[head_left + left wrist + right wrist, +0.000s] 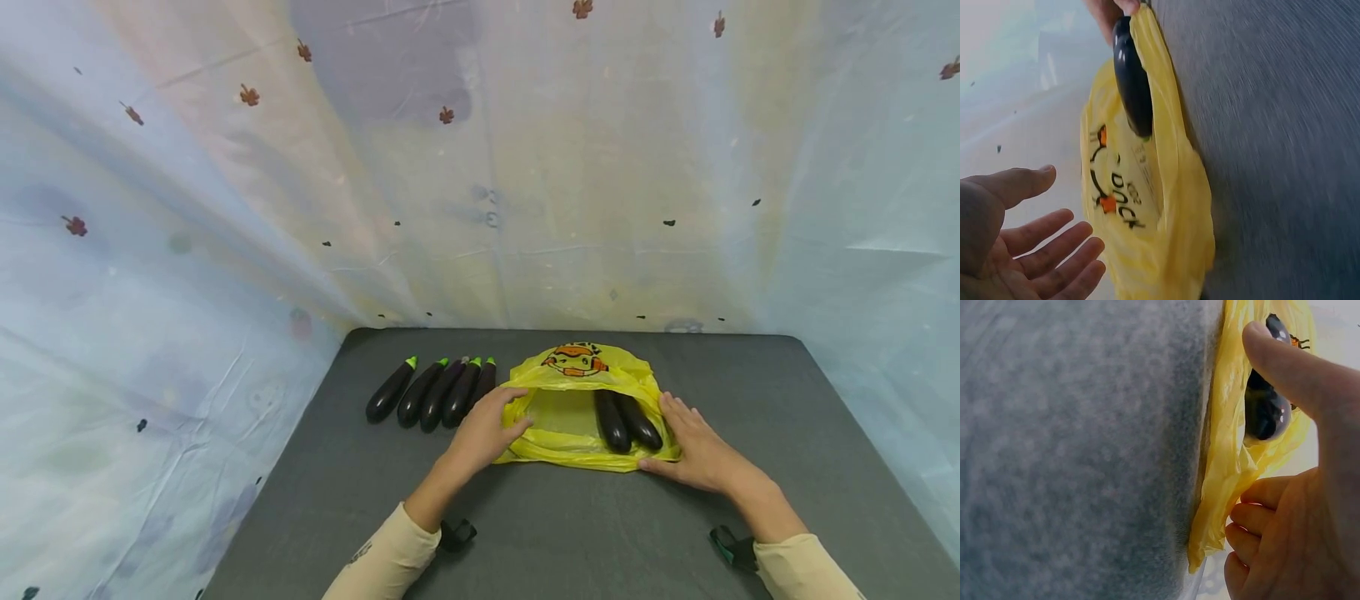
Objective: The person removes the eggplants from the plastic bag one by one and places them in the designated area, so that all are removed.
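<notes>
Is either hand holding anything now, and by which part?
Nothing looks held: the left hand is open, and the right hand, also open, touches the right side of the yellow bag.

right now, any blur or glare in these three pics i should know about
Head view: fairly clear, with small highlights on the eggplants in the yellow bag; left wrist view: gray tabletop streaky and blurred, a pale glint on the dark skin; right wrist view: tabletop soft and grainy, white highlights on the eggplants.

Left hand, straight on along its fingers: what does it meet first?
Probably the left side of the yellow bag. The left hand overlaps it in the head view, so any gap is unclear.
</notes>
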The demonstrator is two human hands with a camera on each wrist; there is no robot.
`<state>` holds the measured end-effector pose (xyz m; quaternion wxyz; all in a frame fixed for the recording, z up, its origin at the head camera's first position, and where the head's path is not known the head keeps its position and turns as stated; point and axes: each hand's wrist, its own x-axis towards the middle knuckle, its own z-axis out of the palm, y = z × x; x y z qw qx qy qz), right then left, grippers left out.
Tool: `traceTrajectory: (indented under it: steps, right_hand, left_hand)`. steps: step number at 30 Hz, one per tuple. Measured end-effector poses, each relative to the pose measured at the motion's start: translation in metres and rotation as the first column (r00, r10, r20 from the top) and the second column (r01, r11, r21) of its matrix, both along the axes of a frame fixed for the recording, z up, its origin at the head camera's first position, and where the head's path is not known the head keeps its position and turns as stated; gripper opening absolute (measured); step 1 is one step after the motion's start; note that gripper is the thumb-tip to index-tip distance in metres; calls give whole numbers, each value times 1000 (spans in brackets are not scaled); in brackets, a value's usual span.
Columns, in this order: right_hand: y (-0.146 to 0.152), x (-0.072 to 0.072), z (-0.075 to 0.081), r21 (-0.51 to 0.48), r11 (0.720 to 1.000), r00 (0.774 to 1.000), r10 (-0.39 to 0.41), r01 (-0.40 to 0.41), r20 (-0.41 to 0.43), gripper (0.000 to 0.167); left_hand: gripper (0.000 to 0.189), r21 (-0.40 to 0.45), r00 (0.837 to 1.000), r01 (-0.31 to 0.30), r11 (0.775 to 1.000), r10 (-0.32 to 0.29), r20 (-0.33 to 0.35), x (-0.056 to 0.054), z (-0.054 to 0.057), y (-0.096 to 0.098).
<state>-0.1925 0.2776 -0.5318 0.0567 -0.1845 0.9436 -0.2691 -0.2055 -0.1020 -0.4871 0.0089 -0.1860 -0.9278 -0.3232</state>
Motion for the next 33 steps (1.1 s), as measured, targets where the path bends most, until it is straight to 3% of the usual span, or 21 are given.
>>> traceTrajectory:
  steps: [7, 15, 22, 33]
  right_hand:
    - [0, -1, -2, 9, 1000, 1000, -8, 8, 8, 125]
    - [0, 1, -2, 7, 1000, 1000, -12, 12, 14, 125]
    - [2, 0, -4, 12, 1000, 1000, -13, 13, -7, 125]
    - [3, 0, -5, 11, 1000, 1000, -18, 18, -2, 126]
  left_hand:
    - [50, -10, 999, 40, 999, -39, 19, 1, -1, 23]
    - [51, -7, 996, 73, 997, -73, 47, 3, -10, 50]
    - [55, -19, 995, 64, 998, -63, 72, 3, -14, 68]
    - [59, -81, 998, 44, 996, -40, 51, 1, -24, 95]
